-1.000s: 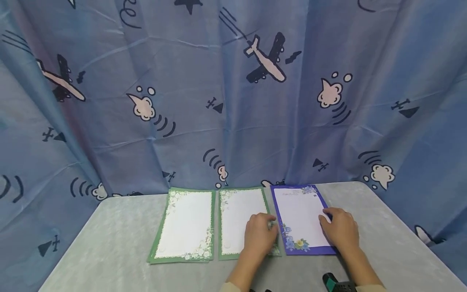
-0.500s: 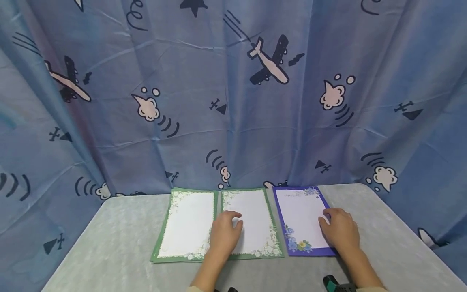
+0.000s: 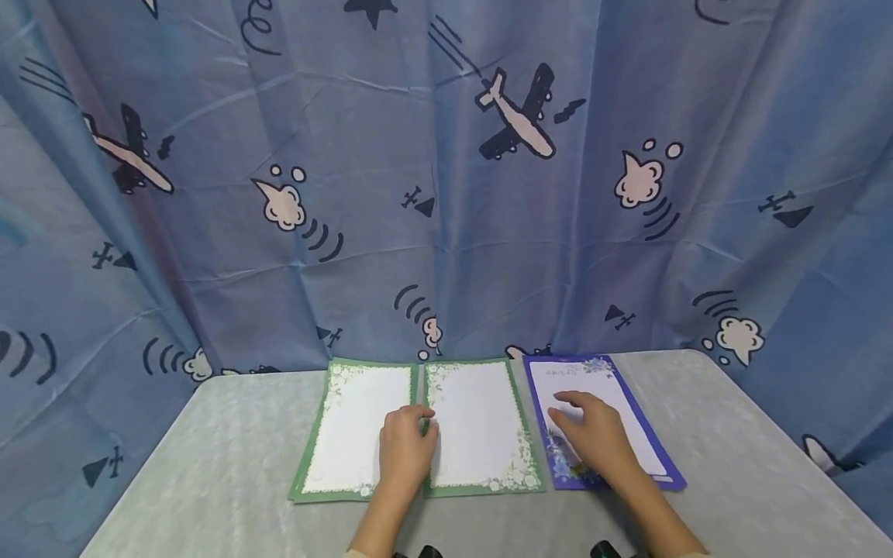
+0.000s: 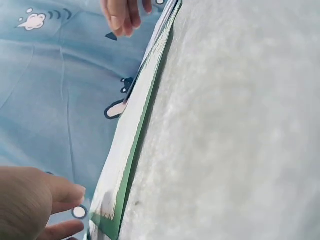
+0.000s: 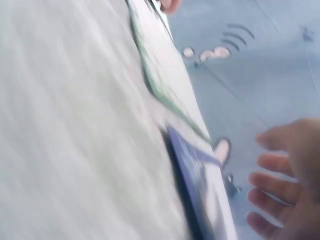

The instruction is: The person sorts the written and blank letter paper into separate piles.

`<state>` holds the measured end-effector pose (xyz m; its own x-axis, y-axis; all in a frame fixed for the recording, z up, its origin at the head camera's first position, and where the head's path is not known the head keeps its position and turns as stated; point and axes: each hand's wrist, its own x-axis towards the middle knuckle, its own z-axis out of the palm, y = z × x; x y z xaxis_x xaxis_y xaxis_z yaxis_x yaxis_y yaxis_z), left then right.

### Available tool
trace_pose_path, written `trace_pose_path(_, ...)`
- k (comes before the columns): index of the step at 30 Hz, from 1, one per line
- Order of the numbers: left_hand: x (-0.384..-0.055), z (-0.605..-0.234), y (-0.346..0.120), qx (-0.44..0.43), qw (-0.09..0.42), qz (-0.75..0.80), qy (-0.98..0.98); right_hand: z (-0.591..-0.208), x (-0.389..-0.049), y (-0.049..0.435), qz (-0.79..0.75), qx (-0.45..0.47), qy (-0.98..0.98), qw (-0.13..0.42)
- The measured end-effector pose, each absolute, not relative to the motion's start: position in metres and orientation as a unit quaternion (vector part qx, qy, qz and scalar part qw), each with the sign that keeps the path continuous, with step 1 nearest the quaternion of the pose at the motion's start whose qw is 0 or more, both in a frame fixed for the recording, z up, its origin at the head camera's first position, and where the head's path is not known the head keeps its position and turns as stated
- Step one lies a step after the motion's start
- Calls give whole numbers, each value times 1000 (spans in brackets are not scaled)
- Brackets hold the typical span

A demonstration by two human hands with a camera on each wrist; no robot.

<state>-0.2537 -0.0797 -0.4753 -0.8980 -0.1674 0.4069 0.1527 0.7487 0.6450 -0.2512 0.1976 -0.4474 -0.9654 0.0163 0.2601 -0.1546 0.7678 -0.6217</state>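
Three groups of decorated paper lie in a row: green-bordered sheets [image 3: 363, 426] at left, a green-bordered sheet [image 3: 477, 426] in the middle, and purple-bordered paper [image 3: 638, 418] with blue flowers at right. My left hand [image 3: 407, 446] is over the seam between the two green-bordered groups, covering part of it. In the left wrist view its fingers [image 4: 67, 192] are loosely bent with nothing in them. Over the purple-bordered paper is my right hand [image 3: 596, 434], hiding some of its flowers. Its fingers [image 5: 272, 185] are spread and relaxed in the right wrist view, holding nothing.
The papers lie on a table with a pale grey cover [image 3: 237, 449]. Behind it hangs a blue curtain [image 3: 363, 287] printed with airplanes and clouds. Dark wrist devices [image 3: 605, 549] show at the bottom edge.
My left hand has moved left from the middle sheet's right edge to the seam between the green-bordered sheets. My right hand has left the purple paper's right edge and moved left over it.
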Motion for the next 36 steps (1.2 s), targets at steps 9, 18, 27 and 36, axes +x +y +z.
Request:
trace_pose_path(9, -253, -482, -82, 25, 211, -375, -902, -465, -249, 168, 356, 87, -923, 116)
trace_pose_path(18, -254, -489, -79, 12, 212, -393, -895, -476, -243, 160, 352, 88, -924, 119)
trace_pose_path(27, -253, -488, -80, 12, 211, -400, -892, -478, -249, 159, 404, 46, -898, 167)
trace_pose_path(36, -254, -485, -81, 7, 198, -410, -890, -477, -249, 161, 414, 42, -894, 166)
